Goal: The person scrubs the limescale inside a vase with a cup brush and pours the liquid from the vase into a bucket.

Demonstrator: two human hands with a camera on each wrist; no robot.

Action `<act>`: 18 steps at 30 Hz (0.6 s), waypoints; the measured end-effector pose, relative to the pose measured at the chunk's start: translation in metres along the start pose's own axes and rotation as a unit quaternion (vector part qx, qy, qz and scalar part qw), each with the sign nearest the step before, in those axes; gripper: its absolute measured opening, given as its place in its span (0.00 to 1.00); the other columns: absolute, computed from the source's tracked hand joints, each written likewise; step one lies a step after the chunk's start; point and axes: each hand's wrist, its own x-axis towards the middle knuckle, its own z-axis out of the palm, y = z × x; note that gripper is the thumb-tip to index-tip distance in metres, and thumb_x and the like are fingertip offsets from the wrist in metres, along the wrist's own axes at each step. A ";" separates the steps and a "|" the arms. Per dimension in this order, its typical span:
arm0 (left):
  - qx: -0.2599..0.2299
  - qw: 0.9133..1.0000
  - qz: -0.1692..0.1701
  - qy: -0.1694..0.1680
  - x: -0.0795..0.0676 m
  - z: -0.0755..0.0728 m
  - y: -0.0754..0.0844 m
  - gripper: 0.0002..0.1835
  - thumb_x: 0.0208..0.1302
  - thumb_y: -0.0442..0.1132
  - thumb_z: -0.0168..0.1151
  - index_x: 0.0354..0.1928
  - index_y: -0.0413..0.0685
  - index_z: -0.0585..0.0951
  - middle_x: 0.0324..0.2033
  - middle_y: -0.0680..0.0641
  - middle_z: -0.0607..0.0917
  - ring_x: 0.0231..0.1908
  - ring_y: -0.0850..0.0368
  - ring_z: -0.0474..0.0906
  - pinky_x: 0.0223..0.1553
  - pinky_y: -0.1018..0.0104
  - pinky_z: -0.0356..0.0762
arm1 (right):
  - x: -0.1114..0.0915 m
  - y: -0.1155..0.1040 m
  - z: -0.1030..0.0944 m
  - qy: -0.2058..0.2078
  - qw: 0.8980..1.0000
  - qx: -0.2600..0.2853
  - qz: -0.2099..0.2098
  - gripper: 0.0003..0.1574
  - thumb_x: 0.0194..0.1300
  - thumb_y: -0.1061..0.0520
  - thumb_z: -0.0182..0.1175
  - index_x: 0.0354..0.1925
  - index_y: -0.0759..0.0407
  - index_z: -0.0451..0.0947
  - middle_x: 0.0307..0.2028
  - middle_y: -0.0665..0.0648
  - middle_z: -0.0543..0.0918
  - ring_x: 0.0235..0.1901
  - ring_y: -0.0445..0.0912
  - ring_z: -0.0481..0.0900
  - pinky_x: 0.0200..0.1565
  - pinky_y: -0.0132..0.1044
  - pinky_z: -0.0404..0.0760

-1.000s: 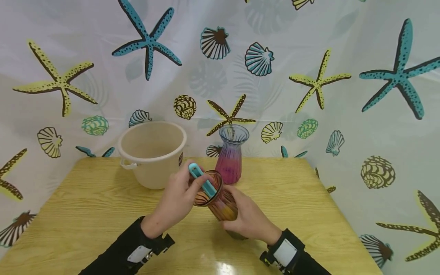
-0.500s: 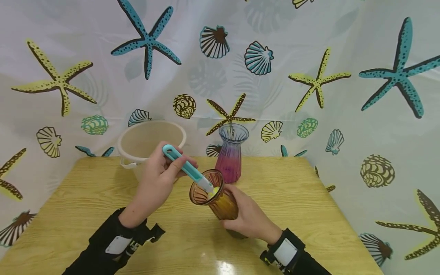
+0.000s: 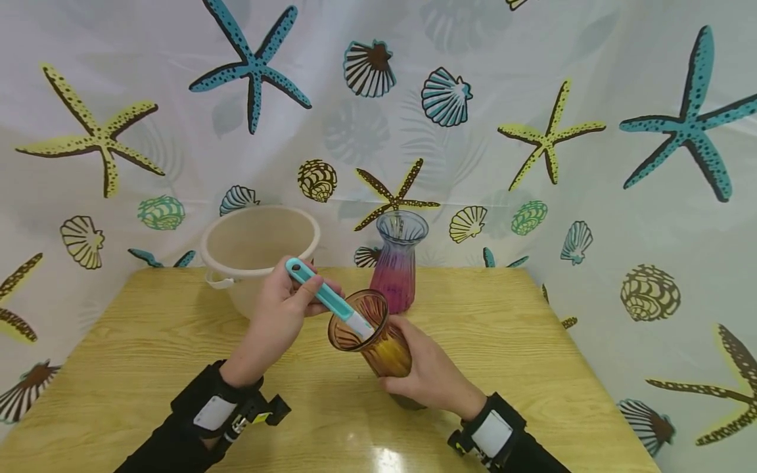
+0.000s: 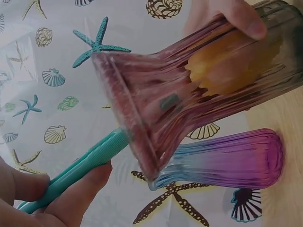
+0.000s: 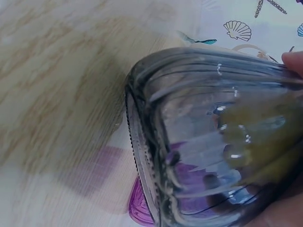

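My left hand (image 3: 278, 318) pinches the turquoise handle of a bottle brush (image 3: 322, 290). The brush's white neck reaches into the mouth of an amber-and-smoky ribbed glass vase (image 3: 386, 351). Through the glass, in the left wrist view, its yellow sponge-like head (image 4: 227, 68) shows inside the body. My right hand (image 3: 434, 374) grips that vase around the body, tilting its mouth toward the left hand. In the right wrist view the vase's grey base (image 5: 189, 90) fills much of the picture. Behind it a second ribbed vase (image 3: 395, 279), blue above and pink below, stands upright.
A cream bucket (image 3: 239, 292) with a side handle stands at the back left, behind my left hand. The wooden table (image 3: 491, 328) ends against a curtain (image 3: 473, 39) printed with shells and starfish, which hangs at the back and sides.
The left hand drew the brush up and left, bringing its yellow head to the vase's mouth, then pushed it slightly back in. The right hand and the tilted vase stayed nearly still.
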 end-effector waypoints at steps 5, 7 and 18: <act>0.044 0.999 -0.013 -0.020 -0.006 0.009 -0.007 0.06 0.73 0.30 0.47 0.43 0.31 0.64 0.38 0.30 0.82 0.37 0.48 0.81 0.35 0.60 0.83 | 0.002 -0.002 0.000 -0.006 1.000 -0.005 -0.011 0.58 0.41 0.43 0.73 0.67 0.35 0.53 0.53 0.42 0.72 0.46 0.36 0.71 0.45 0.43 0.78; 0.058 0.998 -0.015 -0.027 -0.008 0.010 -0.008 0.06 0.73 0.31 0.47 0.43 0.32 0.65 0.39 0.32 0.81 0.37 0.49 0.81 0.35 0.61 0.83 | 0.003 -0.003 0.000 -0.010 1.000 -0.007 -0.015 0.58 0.42 0.43 0.72 0.68 0.37 0.53 0.54 0.43 0.71 0.48 0.37 0.71 0.47 0.44 0.77; 0.205 0.976 0.075 -0.001 -0.004 -0.005 0.037 0.07 0.68 0.35 0.57 0.40 0.39 0.72 0.33 0.42 0.82 0.29 0.58 0.81 0.31 0.64 0.84 | 0.004 -0.006 0.002 -0.012 0.998 -0.054 -0.013 0.59 0.42 0.41 0.72 0.69 0.48 0.55 0.58 0.46 0.70 0.49 0.37 0.69 0.47 0.43 0.77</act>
